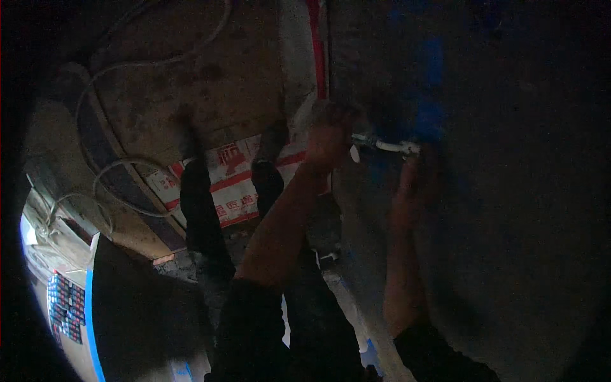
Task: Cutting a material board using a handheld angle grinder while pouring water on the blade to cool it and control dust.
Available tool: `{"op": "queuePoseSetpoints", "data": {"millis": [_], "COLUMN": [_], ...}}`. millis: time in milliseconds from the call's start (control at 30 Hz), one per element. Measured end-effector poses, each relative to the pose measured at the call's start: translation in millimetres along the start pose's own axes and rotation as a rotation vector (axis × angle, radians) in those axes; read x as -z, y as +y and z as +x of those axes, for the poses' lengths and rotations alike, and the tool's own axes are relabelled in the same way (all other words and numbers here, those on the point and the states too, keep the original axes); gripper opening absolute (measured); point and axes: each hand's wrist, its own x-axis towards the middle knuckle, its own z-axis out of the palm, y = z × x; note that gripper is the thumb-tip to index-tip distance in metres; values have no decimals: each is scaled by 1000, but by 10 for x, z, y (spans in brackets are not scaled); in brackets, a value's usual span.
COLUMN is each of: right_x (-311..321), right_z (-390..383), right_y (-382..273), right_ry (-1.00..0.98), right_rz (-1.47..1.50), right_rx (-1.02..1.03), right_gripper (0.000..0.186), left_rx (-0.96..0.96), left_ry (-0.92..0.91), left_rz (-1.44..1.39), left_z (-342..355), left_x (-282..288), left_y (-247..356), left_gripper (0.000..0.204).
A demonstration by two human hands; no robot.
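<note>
My left hand [328, 137] is closed at the left end of a white, bent pipe-like fitting [394, 146] against a dark surface; what exactly its fingers grip is too dim to make out. My right hand [407, 178] is at the fitting's right end, fingers closed on it. A small pale oval piece [355, 153] hangs below the fitting, beside my left hand. Dark shadow hides much of both hands' fingers.
My dark-trousered legs [202, 216] stand over red-and-white printed sheeting [232, 178] on a stained brown floor [159, 95]. A looped hose [127, 162] lies at the left. Low left is a blue-edged board [92, 318]. Blue patches [429, 114] mark the dark surface.
</note>
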Motion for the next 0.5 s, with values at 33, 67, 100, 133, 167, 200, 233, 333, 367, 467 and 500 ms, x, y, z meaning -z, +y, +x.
{"op": "queuePoseSetpoints", "data": {"millis": [33, 67, 100, 133, 167, 200, 233, 333, 367, 467, 500], "right_x": [-23, -53, -73, 12, 83, 107, 158, 318, 388, 227, 211], "right_z": [-63, -145, -233, -263, -308, -386, -437, -749, -808, -1104, -1196], "right_y": [31, 70, 127, 236, 379, 558, 809, 1317, 1357, 1128, 1239], "right_ry": [-4, 73, 146, 150, 48, -65, -74, -168, -263, -644, -672], "right_rz": [5, 153, 301, 297, 89, -110, -102, -287, -518, -758, -726], "right_rx": [2, -76, -155, -141, 15, 165, 180, 111, 555, 172, 225], "right_gripper": [66, 61, 56, 56, 56, 56, 56, 64, 60, 53, 53], "left_rx": [55, 111, 113, 103, 95, 100, 104, 327, 522, 328, 265], "left_ry": [-62, -124, -119, -86, -49, -39, -42, -188, -319, -218, -106], "left_rz": [-2, -3, 6, -14, -20, 0, -25, -95, -182, 33, 81], "left_z": [-49, -95, -145, -119, -111, -172, -214, -440, -464, -793, -929], "left_x": [11, 30, 61, 114, 221, 335, 388, 441, 515, 851, 1024], "left_y": [-38, -80, -129, -54, -34, -76, -74, -177, -200, -41, -58], "left_gripper": [68, 69, 69, 66, 63, 63, 61, 62, 68, 57, 50]}}
